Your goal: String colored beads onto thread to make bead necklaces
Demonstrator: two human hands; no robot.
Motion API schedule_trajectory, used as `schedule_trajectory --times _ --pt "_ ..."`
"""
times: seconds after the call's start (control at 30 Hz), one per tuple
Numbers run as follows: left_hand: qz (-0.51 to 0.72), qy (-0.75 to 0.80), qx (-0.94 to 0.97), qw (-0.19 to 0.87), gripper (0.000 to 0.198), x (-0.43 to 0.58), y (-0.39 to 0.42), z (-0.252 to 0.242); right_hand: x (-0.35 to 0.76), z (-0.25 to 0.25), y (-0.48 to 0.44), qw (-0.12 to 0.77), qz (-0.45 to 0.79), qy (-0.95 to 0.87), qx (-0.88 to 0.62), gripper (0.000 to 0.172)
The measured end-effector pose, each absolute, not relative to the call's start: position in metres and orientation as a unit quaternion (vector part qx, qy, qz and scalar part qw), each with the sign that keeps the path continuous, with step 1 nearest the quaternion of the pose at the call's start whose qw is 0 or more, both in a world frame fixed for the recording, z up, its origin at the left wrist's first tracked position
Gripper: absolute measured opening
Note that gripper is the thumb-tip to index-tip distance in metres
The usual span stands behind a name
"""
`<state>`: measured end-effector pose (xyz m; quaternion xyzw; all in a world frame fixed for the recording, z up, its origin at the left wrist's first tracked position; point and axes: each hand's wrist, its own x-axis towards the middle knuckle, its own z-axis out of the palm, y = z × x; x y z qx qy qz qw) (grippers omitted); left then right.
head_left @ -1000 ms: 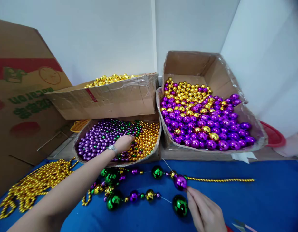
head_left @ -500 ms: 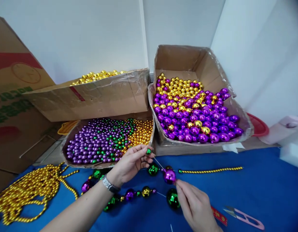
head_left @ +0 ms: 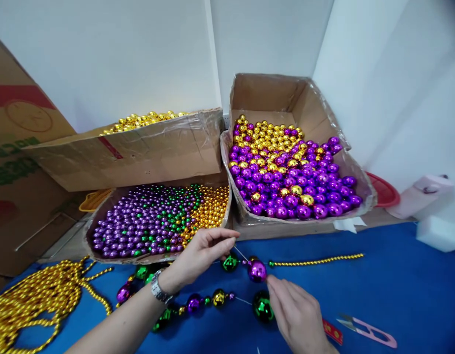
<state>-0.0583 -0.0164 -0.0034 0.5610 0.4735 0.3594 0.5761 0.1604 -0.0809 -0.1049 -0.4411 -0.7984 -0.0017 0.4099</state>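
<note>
My left hand, a metal watch on its wrist, is closed with thumb and forefinger pinched on a thin pale thread. The thread slants down to a small purple bead beside a large shiny purple bead. At that bead's lower right edge, my right hand pinches the strand; whether on the thread or the bead itself is hidden. A big green bead lies just left of the right hand. Around them on the blue cloth runs a strand with green, gold and purple beads.
Behind stand cardboard boxes: one with small purple, green and gold beads, another with larger purple and gold balls. Gold bead strings pile up at left. Pink thread snips lie at right, near a red packet.
The small green bead at my left fingertips is no longer visible, and that hand's fingers have straightened and pressed together. My right hand keeps its pinch. The view has shifted slightly.
</note>
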Motion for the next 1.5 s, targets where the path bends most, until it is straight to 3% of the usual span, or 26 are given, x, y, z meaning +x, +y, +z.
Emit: schedule_trajectory --times 0.17,0.27,0.4,0.63,0.87,0.93,1.07,1.13,1.5 --pt "0.384 0.426 0.637 0.515 0.034 -0.036 0.004 0.025 0.163 -0.101 -0.079 0.468 0.179 -0.738 -0.452 0.020" --pt "0.366 0.429 0.747 0.353 0.030 -0.019 0.037 0.036 0.169 -0.101 -0.080 0.476 0.193 -0.727 -0.456 0.018" --pt "0.186 0.431 0.874 0.125 0.021 0.011 0.088 0.031 0.174 -0.102 -0.081 0.490 0.185 -0.722 -0.452 0.018" --pt "0.120 0.469 0.869 0.098 0.014 0.048 0.133 0.005 0.176 -0.104 -0.081 0.501 0.184 -0.706 -0.465 0.018" --pt "0.184 0.443 0.860 0.173 0.021 0.028 0.110 0.026 0.179 -0.097 -0.084 0.501 0.189 -0.698 -0.475 0.019" --pt "0.261 0.427 0.819 0.279 0.024 0.016 0.089 0.031 0.178 -0.095 -0.086 0.500 0.198 -0.691 -0.483 0.020" --pt "0.451 0.358 0.544 0.610 0.025 -0.005 0.042 0.023 0.174 -0.095 -0.085 0.488 0.193 -0.715 -0.462 0.018" --pt "0.479 0.350 0.435 0.677 0.030 -0.012 0.024 0.014 0.172 -0.096 -0.084 0.484 0.172 -0.732 -0.447 0.017" --pt "0.531 0.364 0.294 0.707 0.024 -0.033 -0.009 -0.005 0.168 -0.101 -0.090 0.457 0.130 -0.768 -0.429 0.018"
